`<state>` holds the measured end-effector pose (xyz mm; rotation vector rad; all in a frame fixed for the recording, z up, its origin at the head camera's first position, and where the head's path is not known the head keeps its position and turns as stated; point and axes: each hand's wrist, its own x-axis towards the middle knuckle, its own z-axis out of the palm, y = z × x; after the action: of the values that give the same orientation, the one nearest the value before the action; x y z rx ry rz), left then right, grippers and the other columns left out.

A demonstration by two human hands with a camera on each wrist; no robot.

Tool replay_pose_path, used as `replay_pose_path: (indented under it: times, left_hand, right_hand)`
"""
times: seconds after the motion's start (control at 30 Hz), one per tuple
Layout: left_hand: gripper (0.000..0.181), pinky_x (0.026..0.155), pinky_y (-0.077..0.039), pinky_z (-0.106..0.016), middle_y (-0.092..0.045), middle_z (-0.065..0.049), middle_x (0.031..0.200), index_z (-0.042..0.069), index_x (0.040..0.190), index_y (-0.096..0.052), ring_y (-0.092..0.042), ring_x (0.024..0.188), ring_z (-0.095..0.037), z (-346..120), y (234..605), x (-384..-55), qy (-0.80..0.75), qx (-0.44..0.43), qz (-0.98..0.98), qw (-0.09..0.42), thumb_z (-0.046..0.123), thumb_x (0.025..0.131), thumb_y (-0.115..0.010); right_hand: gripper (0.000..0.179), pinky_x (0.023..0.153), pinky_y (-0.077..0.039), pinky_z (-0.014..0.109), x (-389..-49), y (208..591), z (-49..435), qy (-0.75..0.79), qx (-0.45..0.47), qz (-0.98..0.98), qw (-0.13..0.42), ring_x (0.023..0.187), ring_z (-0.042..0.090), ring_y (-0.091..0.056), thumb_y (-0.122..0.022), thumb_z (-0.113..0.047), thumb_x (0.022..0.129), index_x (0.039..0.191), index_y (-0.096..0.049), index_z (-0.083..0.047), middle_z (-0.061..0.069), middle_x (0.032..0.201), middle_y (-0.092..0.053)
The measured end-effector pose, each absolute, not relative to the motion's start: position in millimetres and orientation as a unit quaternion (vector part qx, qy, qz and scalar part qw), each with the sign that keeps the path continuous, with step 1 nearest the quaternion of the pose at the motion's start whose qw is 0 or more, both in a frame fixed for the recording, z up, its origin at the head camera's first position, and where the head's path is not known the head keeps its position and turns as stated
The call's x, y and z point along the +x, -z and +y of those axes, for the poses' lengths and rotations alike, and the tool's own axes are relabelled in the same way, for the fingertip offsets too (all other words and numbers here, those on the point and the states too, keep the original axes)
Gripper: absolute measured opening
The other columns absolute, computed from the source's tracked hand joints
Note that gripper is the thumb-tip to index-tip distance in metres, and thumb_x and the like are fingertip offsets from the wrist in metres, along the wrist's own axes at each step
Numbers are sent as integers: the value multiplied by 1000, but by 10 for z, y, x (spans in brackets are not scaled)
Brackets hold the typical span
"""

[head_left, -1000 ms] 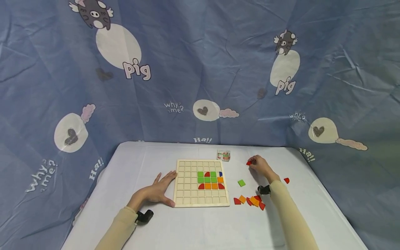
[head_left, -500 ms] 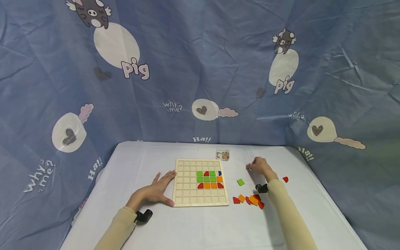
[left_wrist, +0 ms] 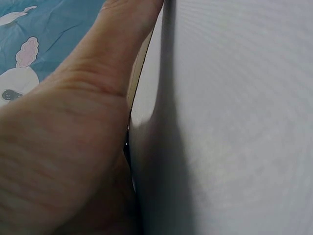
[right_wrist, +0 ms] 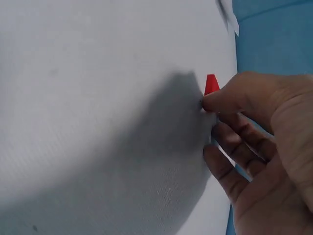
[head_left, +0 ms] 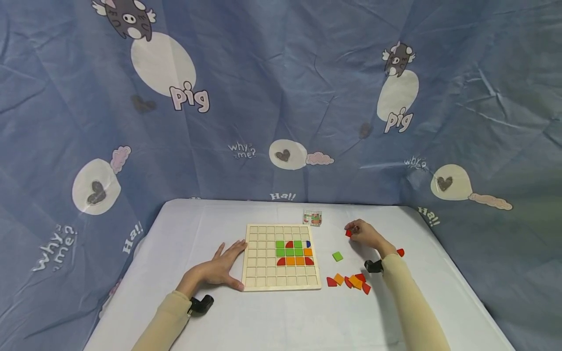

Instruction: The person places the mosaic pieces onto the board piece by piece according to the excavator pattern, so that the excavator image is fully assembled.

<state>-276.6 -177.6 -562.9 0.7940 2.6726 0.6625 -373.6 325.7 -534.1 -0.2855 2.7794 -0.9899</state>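
Note:
My left hand (head_left: 219,268) lies along the left edge of a pale wooden grid board (head_left: 259,273), thumb at the near corner and fingers spread, touching it. In the left wrist view the thumb side (left_wrist: 132,39) covers most of the board. Several green squares (head_left: 290,252), orange squares and red quarter-circles sit in the board's right-hand cells, along with a blue-marked tile (head_left: 308,244). Right of the board, my right hand (head_left: 366,235) pinches a small red tile (right_wrist: 211,84) between thumb and fingertips. Its full shape is hidden by the fingers.
A loose green square (head_left: 337,256) lies between board and right forearm. Several red and orange tiles (head_left: 355,281) are piled nearer. Another red tile (head_left: 400,252) lies partly behind the right wrist. A small patterned card or packet (head_left: 312,218) is behind the board.
The red tile, mostly covered by the right fingers half a second ago, shows again at a different angle. The right wrist has shifted slightly right. My left hand stays on the board's edge.

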Motion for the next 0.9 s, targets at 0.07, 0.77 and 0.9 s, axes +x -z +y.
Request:
replay_pose_path:
  times: [0.07,0.77,0.9]
  left_hand:
    - [131,119,7,-59,-8,-13,163,5,155,-10,-5,151,-32,-1776,5628,-2762,-230,275,923,137,70,62,-75]
    - [130,118,7,-60,-9,-14,163,4,155,-11,-6,151,-32,-1779,5606,-2747,-232,276,923,138,69,63,-75]
    - [130,118,7,-60,-9,-14,163,4,155,-11,-6,151,-32,-1783,5599,-2744,-230,276,923,137,70,62,-75]
  right_hand:
    - [28,85,-50,39,-3727,5356,3245,325,-105,936,87,93,23,-56,-65,1,82,110,-65,0,14,106,-61]
    - [29,63,-46,29,-3629,5344,3254,279,-23,958,62,74,18,-53,-66,-33,91,94,-64,-4,7,83,-63]
    - [28,76,-52,33,-3608,5343,3289,310,-70,945,82,84,18,-58,-71,-24,87,105,-64,-3,7,95,-66]
